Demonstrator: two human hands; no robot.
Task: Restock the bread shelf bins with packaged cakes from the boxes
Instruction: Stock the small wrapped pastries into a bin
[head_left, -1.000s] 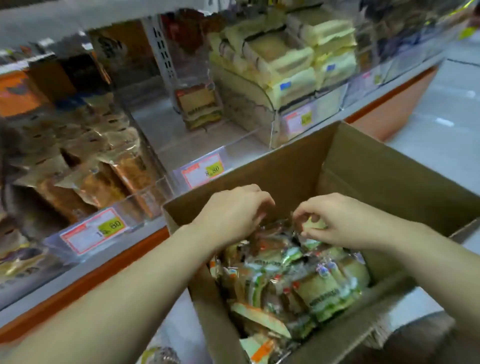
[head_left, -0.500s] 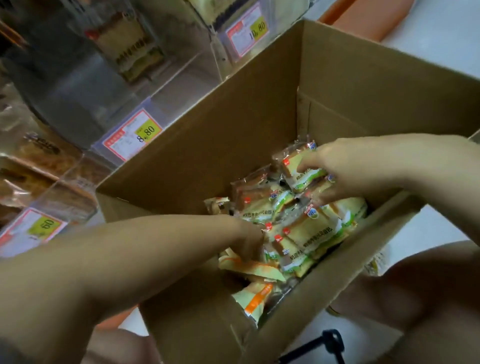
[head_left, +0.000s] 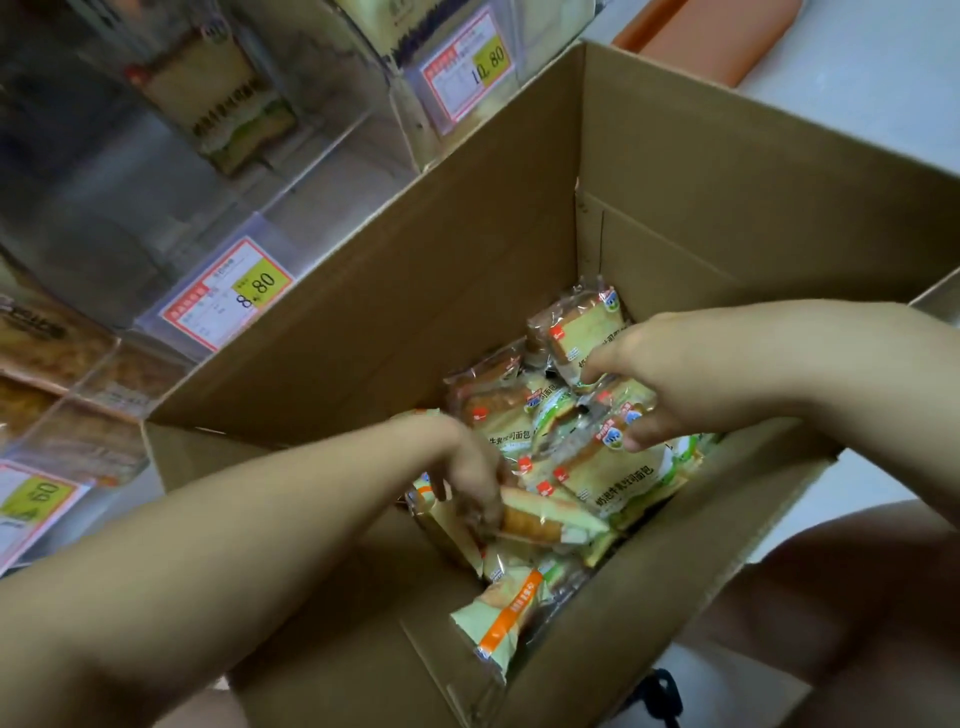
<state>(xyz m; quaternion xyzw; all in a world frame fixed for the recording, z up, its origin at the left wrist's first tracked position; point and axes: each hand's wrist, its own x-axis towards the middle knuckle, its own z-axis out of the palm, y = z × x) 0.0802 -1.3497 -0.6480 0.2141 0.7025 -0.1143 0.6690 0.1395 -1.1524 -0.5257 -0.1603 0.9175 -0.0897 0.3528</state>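
Inside box (head_left: 467, 291), left fingers (head_left: 480, 512) pinching cake (head_left: 540, 519), right fingers (head_left: 600, 364) gripping pack (head_left: 584, 325)

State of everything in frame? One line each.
cardboard box: open, flaps up, part full.
cake packs: sealed, piled loosely in box.
left hand: in box, grips end of tilted pack.
right hand: in box, fingers and thumb curled on top packs.
8.80 bin: one sandwich pack at the back.

The left hand's (head_left: 467, 467) fingertips vanish among the packaged cakes (head_left: 613, 478); the right hand (head_left: 654, 379) covers packets under its palm. Fine print on the price tag (head_left: 228, 293) beyond the left hand is illegible
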